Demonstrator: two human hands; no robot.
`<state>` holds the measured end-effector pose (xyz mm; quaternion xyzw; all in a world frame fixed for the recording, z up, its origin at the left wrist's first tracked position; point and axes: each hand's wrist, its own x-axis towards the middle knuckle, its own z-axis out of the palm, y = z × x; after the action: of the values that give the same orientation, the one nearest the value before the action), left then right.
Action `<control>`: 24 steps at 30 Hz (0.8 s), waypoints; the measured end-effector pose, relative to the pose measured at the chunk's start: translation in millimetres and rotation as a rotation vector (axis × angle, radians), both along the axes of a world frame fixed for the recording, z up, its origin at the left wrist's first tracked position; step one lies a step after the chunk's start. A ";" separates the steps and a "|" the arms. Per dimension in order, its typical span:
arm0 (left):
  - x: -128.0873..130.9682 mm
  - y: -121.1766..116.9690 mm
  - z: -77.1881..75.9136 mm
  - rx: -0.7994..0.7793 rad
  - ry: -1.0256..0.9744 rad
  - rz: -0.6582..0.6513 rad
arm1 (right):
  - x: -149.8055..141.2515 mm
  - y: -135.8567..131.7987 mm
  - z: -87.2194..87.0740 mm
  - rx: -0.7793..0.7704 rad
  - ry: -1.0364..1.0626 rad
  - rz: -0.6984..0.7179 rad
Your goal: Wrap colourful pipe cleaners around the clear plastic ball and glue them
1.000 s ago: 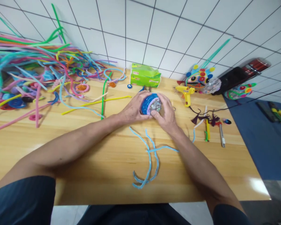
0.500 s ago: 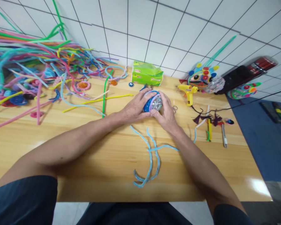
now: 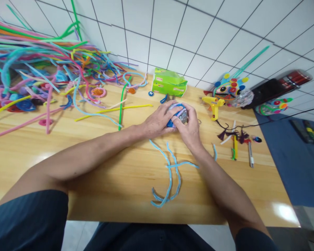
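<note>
Wooden table (image 3: 107, 195): front edge runs just ahead of the person's lap, right edge slants away past the white cutter-like tool (image 3: 251, 155), tiled wall (image 3: 136, 31) closes off the back. Most room is on the near side, between the forearms and front edge; light-blue pipe cleaners (image 3: 170, 179) lie there, crossing one another. Left side tight: heap of coloured pipe cleaners (image 3: 49, 52) reaches the wall. Green packet (image 3: 169, 85) just behind the hands; yellow glue gun (image 3: 214, 104) near on the right, its cord trailing off past the right edge.

Blue-and-silver round piece (image 3: 183, 115) sits between both palms, above mid-table. Left hand (image 3: 158, 120) grasps its left side, fingers over the top; right hand (image 3: 189, 127) grasps its right side, thumb across the near face. Underside hidden; can't tell if it touches the table.
</note>
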<state>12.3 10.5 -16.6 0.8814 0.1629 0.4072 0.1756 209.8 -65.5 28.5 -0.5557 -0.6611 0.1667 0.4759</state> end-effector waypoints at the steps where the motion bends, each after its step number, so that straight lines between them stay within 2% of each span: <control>1: -0.1 0.0 0.0 0.005 0.001 0.001 | -0.3 0.1 1.0 -0.014 0.021 -0.003; 8: -1.1 0.7 -0.4 0.041 -0.004 -0.017 | 1.6 2.4 6.9 -0.186 0.277 0.055; 12: -0.9 2.2 0.0 0.052 -0.011 -0.041 | 2.8 2.7 7.1 -0.146 0.250 0.035; 16: -0.8 1.7 1.1 0.043 0.003 -0.025 | 3.9 2.9 6.8 -0.168 0.228 0.042; 24: 0.2 -2.6 1.8 0.048 -0.017 -0.036 | -3.8 0.7 9.1 -0.105 0.098 -0.062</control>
<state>12.5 7.9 -14.9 0.8847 0.1356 0.4150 0.1633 206.0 -64.9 37.6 -0.5913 -0.6097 0.2133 0.4828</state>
